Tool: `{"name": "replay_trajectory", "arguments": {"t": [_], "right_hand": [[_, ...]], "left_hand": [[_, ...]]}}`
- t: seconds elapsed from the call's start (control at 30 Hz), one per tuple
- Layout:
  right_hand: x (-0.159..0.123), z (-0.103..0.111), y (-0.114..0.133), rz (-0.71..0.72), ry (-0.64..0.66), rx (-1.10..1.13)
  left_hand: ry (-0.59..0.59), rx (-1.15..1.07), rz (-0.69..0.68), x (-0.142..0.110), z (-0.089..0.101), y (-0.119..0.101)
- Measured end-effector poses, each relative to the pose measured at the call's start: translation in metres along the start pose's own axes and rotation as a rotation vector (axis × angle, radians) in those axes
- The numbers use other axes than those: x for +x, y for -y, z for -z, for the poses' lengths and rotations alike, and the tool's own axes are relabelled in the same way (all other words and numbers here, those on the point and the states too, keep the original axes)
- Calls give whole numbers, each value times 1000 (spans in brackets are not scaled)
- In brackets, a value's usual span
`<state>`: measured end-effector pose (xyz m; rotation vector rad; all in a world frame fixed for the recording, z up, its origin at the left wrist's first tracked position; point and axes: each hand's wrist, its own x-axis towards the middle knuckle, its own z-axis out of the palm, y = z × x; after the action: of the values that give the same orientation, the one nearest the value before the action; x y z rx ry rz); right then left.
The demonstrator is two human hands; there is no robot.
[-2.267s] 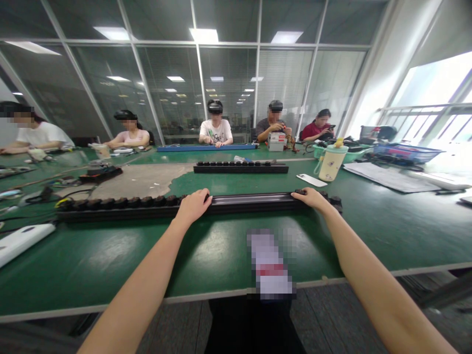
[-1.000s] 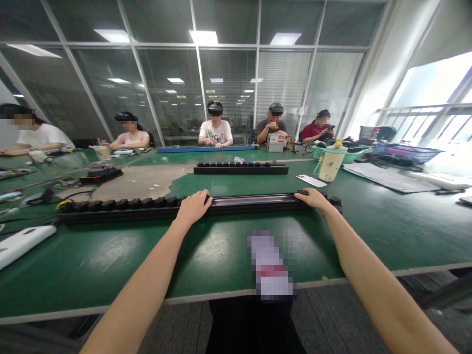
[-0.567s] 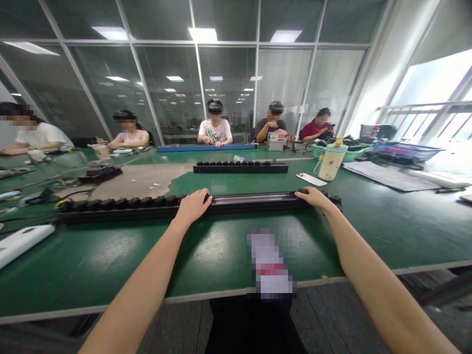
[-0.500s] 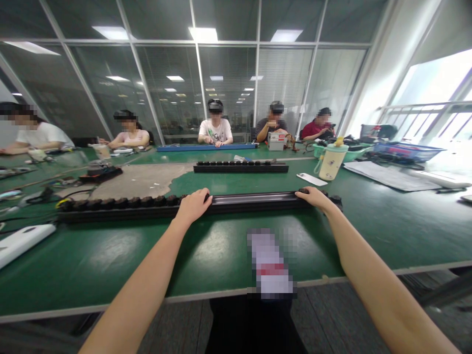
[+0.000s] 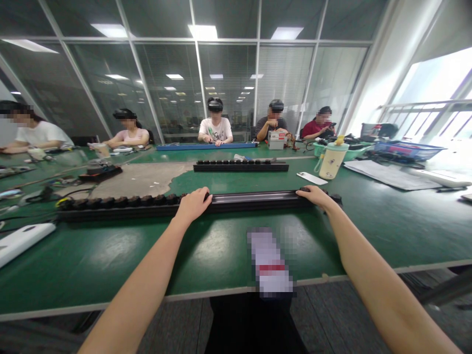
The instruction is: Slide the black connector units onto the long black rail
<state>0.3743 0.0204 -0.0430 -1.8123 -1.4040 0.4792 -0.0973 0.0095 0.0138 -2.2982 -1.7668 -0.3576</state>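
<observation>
A long black rail (image 5: 121,215) lies across the green table in front of me, with a row of black knob-like pieces (image 5: 134,201) along its left part. My left hand (image 5: 192,202) is closed over the rail near its middle, around one of the black pieces, which shows partly at the fingertips. Farther right, my right hand (image 5: 312,194) pinches another dark piece (image 5: 304,190) on top of the rail. Between the hands runs a bare shiny stretch of rail (image 5: 254,197). One more black piece (image 5: 336,199) sits at the right end, beyond my right wrist.
A second black rail (image 5: 241,168) with pieces lies farther back. A phone-like blurred object (image 5: 271,265) is at the near edge. To the right are a white phone (image 5: 311,178), a cup (image 5: 333,161) and papers (image 5: 391,175). Several people sit across the table (image 5: 110,246).
My right hand has shifted very slightly along the rail, at most. The left hand keeps its place on the rail, and the view has barely moved.
</observation>
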Motion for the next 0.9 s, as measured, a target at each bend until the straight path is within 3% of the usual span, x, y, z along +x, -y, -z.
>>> {"name": "replay_trajectory", "arguments": {"t": [0.9], "right_hand": [[9,-3,-3,-33,-131,26]], "left_hand": [[-8,-18,-4,1,-2,2]]}}
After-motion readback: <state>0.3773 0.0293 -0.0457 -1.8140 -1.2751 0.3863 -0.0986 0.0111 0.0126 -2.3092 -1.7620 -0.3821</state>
